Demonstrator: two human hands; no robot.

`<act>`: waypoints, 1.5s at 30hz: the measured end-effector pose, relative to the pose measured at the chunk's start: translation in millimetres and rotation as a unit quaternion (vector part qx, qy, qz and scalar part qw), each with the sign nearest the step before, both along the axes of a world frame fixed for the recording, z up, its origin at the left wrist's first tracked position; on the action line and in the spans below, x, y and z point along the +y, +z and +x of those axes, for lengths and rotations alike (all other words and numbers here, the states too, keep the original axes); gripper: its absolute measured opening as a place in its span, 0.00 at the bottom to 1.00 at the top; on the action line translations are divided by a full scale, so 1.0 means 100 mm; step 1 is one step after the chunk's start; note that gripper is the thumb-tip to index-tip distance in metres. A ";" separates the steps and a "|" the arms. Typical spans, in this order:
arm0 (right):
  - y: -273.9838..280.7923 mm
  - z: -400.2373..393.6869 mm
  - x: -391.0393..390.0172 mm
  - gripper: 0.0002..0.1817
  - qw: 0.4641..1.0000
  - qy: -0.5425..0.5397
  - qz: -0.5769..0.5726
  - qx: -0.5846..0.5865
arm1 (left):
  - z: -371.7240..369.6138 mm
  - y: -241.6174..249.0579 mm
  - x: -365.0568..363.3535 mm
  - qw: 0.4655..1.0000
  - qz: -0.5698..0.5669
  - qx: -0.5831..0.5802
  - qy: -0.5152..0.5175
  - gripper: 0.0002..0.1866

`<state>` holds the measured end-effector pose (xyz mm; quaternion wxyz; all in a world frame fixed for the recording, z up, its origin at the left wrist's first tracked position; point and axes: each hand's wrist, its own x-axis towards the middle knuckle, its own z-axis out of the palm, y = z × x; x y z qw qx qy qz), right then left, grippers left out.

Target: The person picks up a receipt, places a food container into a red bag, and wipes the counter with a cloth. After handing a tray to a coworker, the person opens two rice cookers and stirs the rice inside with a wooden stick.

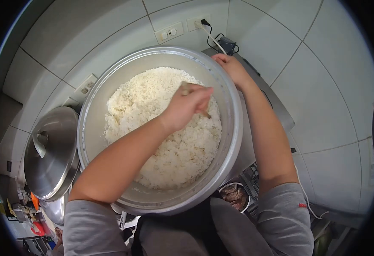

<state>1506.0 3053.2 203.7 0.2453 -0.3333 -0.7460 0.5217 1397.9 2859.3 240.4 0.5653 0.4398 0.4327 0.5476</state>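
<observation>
A large round metal pot holds a heap of cooked white rice. My left hand is over the rice, closed round a light-brown wooden utensil. Only short pieces of the utensil stick out above and below the fist, and its blade or end is hidden, so its exact kind does not show. At the far right side of the pot, my right hand grips the rim, with part of its fingers hidden behind the edge.
A domed steel lid with a handle leans left of the pot. Wall sockets and a plugged-in cord are behind it. A small bowl of dark food is at lower right. Tiled walls close in the corner.
</observation>
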 end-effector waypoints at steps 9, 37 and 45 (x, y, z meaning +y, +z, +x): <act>0.00 -0.02 -0.06 0.17 0.999 -0.024 0.015 0.020 | -0.53 0.14 -1.11 0.988 -0.151 0.005 0.017 0.24; -0.17 -0.07 0.02 0.16 0.996 -0.050 0.052 0.053 | -0.25 -0.14 -0.45 0.999 0.007 -0.035 -0.010 0.25; -0.18 -0.08 0.01 0.17 0.997 -0.056 0.036 0.038 | 0.09 0.29 0.13 0.998 0.069 -0.007 0.000 0.22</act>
